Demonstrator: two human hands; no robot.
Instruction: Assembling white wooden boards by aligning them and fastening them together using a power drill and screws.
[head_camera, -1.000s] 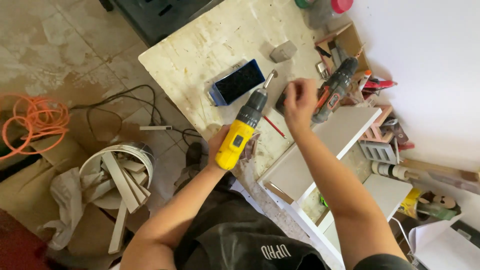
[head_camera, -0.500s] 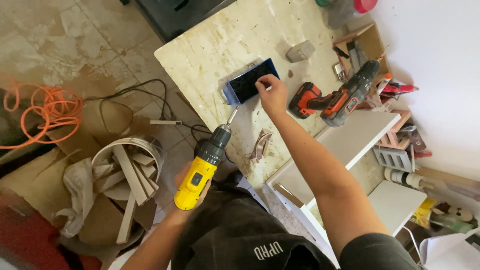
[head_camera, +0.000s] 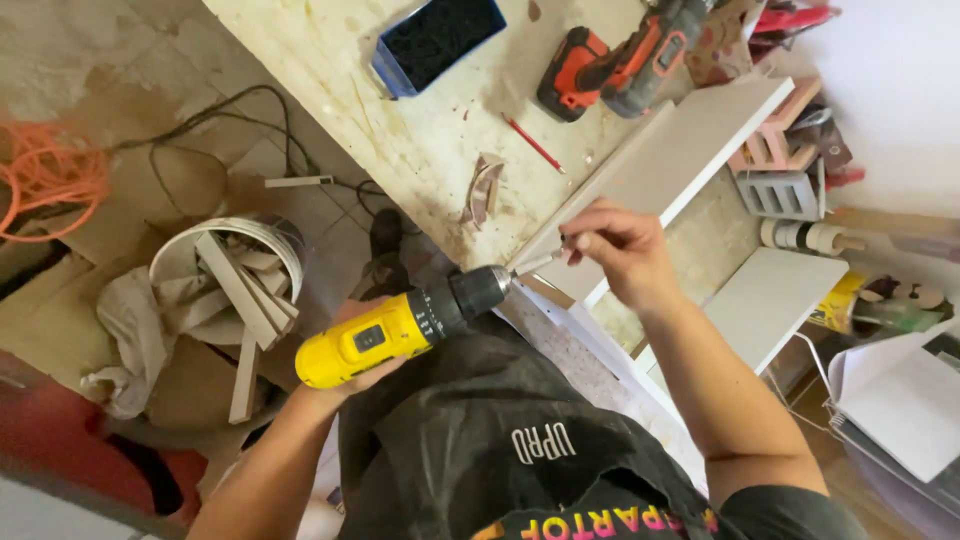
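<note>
My left hand (head_camera: 345, 375) grips the yellow cordless drill (head_camera: 400, 328) level before my waist, beside the workbench (head_camera: 400, 150); my right hand (head_camera: 615, 245) pinches a screw (head_camera: 566, 240) against the bit (head_camera: 532, 264) to seat it.

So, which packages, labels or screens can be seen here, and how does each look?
Open blue rectangular box, dark contents, on the worktable at top.
Yellow packet, partly hidden, low at right beside the white shelf.
Small dark label patch on the yellow cordless drill, held by the left hand.
No screens.
</note>
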